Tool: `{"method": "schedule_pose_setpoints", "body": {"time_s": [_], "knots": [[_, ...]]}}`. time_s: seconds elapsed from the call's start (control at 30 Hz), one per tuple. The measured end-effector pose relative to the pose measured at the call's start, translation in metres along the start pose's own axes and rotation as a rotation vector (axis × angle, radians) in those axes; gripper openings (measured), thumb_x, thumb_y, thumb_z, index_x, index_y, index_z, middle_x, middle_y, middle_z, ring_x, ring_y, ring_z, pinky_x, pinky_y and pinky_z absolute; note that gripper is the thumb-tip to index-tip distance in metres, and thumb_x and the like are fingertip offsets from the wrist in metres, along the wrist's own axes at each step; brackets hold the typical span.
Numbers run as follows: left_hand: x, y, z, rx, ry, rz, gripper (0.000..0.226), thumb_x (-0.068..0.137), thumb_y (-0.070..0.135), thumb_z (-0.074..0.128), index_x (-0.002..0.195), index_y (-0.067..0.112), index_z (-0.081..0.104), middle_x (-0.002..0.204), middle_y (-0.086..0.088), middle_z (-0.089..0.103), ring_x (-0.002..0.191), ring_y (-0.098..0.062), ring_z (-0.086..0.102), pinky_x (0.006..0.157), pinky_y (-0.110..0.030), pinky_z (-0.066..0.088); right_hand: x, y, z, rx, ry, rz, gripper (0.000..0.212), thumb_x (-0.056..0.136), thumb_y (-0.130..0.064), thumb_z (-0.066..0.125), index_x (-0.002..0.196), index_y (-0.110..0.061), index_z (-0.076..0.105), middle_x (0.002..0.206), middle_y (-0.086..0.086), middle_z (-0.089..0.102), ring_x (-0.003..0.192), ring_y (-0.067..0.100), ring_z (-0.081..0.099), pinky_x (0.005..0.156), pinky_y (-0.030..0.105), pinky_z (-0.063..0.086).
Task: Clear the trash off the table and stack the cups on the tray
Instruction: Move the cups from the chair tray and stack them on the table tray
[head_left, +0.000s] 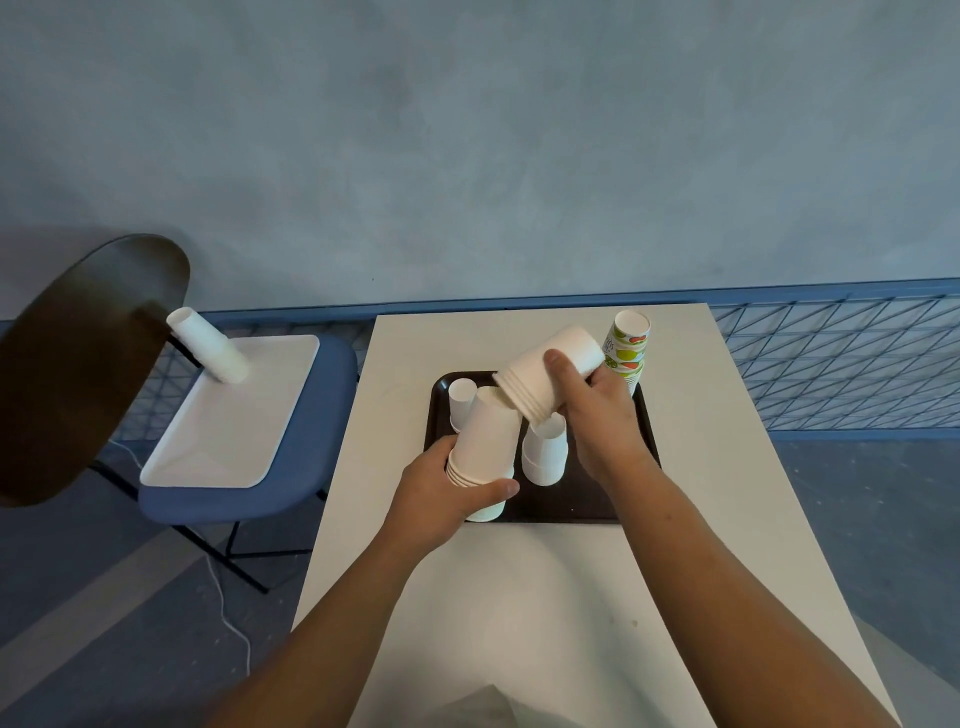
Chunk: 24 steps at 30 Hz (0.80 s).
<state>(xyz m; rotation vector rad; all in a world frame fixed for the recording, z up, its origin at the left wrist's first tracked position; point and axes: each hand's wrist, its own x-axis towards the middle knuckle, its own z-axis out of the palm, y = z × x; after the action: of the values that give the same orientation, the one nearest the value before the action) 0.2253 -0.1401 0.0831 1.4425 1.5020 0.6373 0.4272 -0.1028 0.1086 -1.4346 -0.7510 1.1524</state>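
The right hand (597, 410) was clamped round a tilted stack (550, 371) of white cups, thumb across the near side and fingers hidden behind it. The stack was held above the tray (571, 506) with its ribbed rims pointing down and left. Its open mouth hung just beside the top of the upright stack (488, 441), though whether the two touched could not be told. The left hand (441, 493) gripped that upright stack low down, thumb curled round the front near the rims. The stack stood mouth-down on the near left part of the dark tray, leaning a little to the right. Just right of it, under the right hand, a middle stack (545, 454) of white cups sat mouth-down on the tray. A small stack (462, 402) stood at the tray's far left corner. A printed stack (626, 348), with green and red fruit on it, rose at the far right corner behind the right hand. The tray lay on the far half of a white table (571, 597). Well apart to the left, a blue-seated chair (234, 501) carried a white tray (234, 431). On this tray's far end stood a chair stack (208, 345) of white cups. A white cable (228, 613) trailed over the floor below the chair.
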Motion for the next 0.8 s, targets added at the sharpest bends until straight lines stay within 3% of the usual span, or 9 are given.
{"method": "schedule_pose_setpoints", "body": {"time_s": [0.1,0.17,0.23,0.3,0.4,0.6,0.7,0.8], "knots": [[0.001,0.0,-0.001,-0.027,-0.004,-0.003,0.061,0.069,0.046,0.093,0.118,0.039,0.059,0.109,0.017,0.068,0.1,-0.007,0.066,0.069,-0.016,0.051,0.009,0.006,-0.01,0.325,0.033,0.111,0.029,0.089,-0.039,0.073,0.105,-0.016,0.067,0.098,0.005,0.073,0.095,0.022,0.071,0.096,0.048,0.057],[0.002,0.0,-0.002,-0.053,-0.001,-0.007,0.057,0.07,0.044,0.093,0.116,0.039,0.06,0.108,0.017,0.069,0.099,-0.005,0.066,0.067,-0.014,0.05,0.018,0.013,-0.017,0.411,0.108,0.142,0.024,0.092,-0.031,0.072,0.109,-0.015,0.064,0.105,0.007,0.072,0.099,0.022,0.07,0.092,0.043,0.058],[0.004,0.0,-0.003,-0.088,0.004,-0.017,0.055,0.07,0.043,0.092,0.116,0.037,0.062,0.107,0.016,0.071,0.098,-0.005,0.067,0.065,-0.012,0.05,0.03,0.025,-0.024,0.264,0.202,0.108,0.036,0.086,-0.041,0.074,0.112,-0.017,0.064,0.11,0.006,0.071,0.102,0.022,0.07,0.087,0.042,0.06],[0.006,-0.001,-0.003,-0.107,0.009,-0.023,0.053,0.071,0.043,0.092,0.115,0.037,0.063,0.106,0.016,0.071,0.096,-0.004,0.068,0.066,-0.013,0.051,0.035,0.032,-0.026,-0.056,0.263,0.024,0.049,0.078,-0.056,0.072,0.109,-0.019,0.064,0.102,0.001,0.071,0.097,0.02,0.069,0.08,0.039,0.06],[0.008,-0.001,-0.003,-0.127,0.014,-0.029,0.053,0.07,0.043,0.092,0.114,0.037,0.063,0.105,0.016,0.072,0.094,0.0,0.067,0.067,-0.014,0.052,0.036,0.042,-0.025,-0.402,0.252,-0.125,0.045,0.083,-0.05,0.073,0.11,-0.017,0.057,0.099,-0.005,0.064,0.091,0.018,0.063,0.071,0.029,0.047],[0.013,-0.002,-0.002,-0.14,0.019,-0.023,0.057,0.071,0.043,0.093,0.12,0.034,0.064,0.107,0.014,0.072,0.099,-0.007,0.068,0.07,-0.016,0.053,0.046,0.095,-0.014,-0.723,0.039,-0.198,0.059,0.081,-0.05,0.077,0.127,-0.02,0.056,0.118,-0.002,0.065,0.104,0.017,0.061,0.087,0.036,0.054],[0.014,-0.003,-0.003,-0.141,0.018,-0.03,0.057,0.07,0.044,0.093,0.118,0.035,0.064,0.107,0.014,0.072,0.099,-0.006,0.068,0.073,-0.019,0.055,0.047,0.117,-0.012,-0.748,0.003,-0.128,0.06,0.079,-0.052,0.076,0.127,-0.02,0.058,0.12,-0.001,0.065,0.112,0.02,0.06,0.093,0.044,0.055],[0.015,-0.003,-0.004,-0.155,0.012,-0.044,0.056,0.069,0.045,0.093,0.117,0.036,0.065,0.104,0.016,0.074,0.096,-0.002,0.069,0.075,-0.022,0.057,0.047,0.124,-0.015,-0.748,-0.022,-0.092,0.063,0.078,-0.052,0.076,0.129,-0.02,0.057,0.123,-0.001,0.063,0.115,0.022,0.058,0.095,0.043,0.052]]}}
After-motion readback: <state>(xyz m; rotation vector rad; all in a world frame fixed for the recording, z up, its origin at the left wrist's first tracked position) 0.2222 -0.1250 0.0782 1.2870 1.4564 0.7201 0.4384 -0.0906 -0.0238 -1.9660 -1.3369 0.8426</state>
